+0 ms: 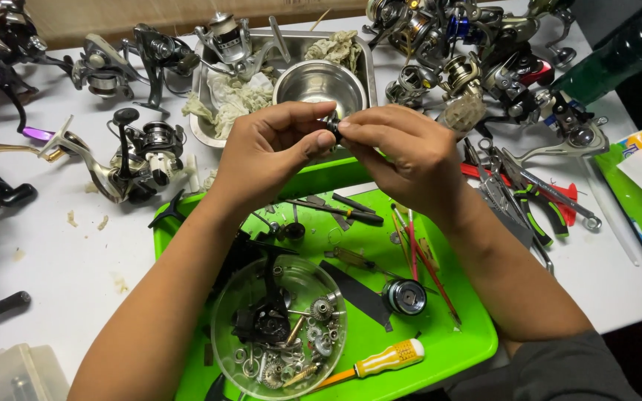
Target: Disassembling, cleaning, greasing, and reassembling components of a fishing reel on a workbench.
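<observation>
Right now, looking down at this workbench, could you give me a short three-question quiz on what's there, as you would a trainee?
1. True or false: both hands, left hand and right hand, pinch one small dark part between their fingertips.
2. What colour is the tray? A) red B) green C) blue
3. Which tool with a yellow handle lies at the tray's near edge?

Key:
1. True; the hands meet above the tray's far edge, in front of the steel bowl.
2. B.
3. The screwdriver, beside the clear bowl of gears and screws.
</observation>
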